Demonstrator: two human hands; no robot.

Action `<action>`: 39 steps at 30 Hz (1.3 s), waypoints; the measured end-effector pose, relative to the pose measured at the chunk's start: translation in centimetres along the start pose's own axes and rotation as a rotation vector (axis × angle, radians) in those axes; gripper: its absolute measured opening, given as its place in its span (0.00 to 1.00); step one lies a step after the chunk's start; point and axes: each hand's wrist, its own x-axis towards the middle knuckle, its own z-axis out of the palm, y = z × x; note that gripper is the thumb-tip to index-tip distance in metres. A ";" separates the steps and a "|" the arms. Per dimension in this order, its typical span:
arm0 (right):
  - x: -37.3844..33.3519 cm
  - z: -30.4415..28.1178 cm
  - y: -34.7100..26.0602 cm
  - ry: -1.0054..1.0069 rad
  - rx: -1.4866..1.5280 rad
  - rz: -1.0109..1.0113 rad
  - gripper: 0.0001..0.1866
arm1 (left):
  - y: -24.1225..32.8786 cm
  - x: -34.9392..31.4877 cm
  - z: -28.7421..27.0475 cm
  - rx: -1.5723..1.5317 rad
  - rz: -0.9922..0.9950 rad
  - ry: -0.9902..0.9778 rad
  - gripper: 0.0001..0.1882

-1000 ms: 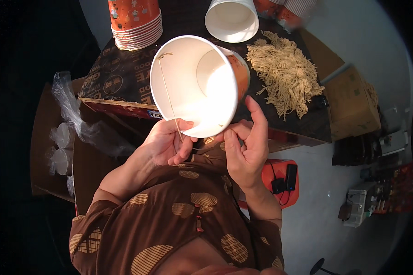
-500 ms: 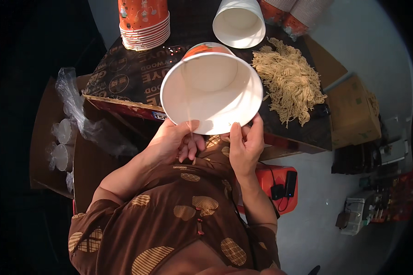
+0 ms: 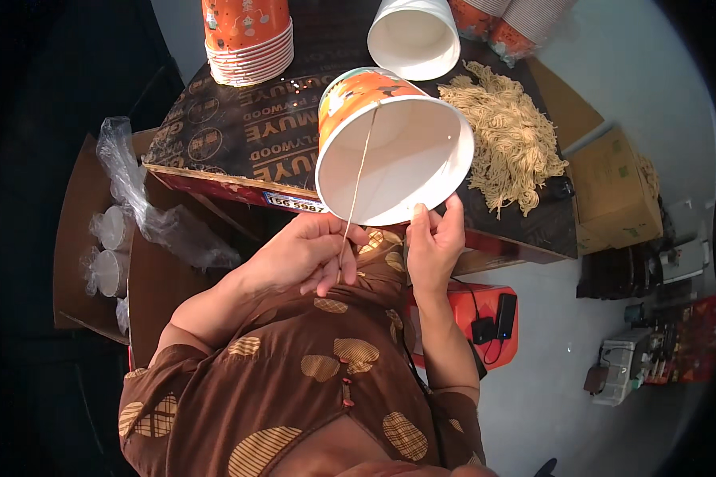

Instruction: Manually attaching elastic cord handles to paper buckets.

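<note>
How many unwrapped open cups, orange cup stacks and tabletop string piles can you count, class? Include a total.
Unwrapped open cups: 2 (held cup, far cup)
Orange cup stacks: 3 (left stack, two upper-right stacks)
Tabletop string piles: 1
Total: 6

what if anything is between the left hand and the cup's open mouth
Only the thin cord, running from the far rim of the cup across its mouth to the left hand; nothing else visible.

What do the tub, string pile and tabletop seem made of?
Tub: probably coated paperboard, smooth and white inside, with a rolled-looking rim.
String pile: perhaps cotton, matte, judging by its soft beige strands.
Tabletop: likely faced board, dark, its rough brown edge looking like wood.
</note>
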 end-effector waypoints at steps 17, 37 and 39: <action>-0.2 0.4 -0.8 -0.061 0.003 0.101 0.21 | 0.6 6.7 1.5 1.172 0.725 0.125 0.07; 3.9 -0.2 -1.9 -0.232 -0.238 0.279 0.20 | 1.4 10.5 -0.4 1.190 0.567 0.105 0.07; 4.0 -0.7 -2.7 -0.233 -0.213 0.300 0.19 | 1.6 10.3 -0.4 1.005 0.429 0.154 0.08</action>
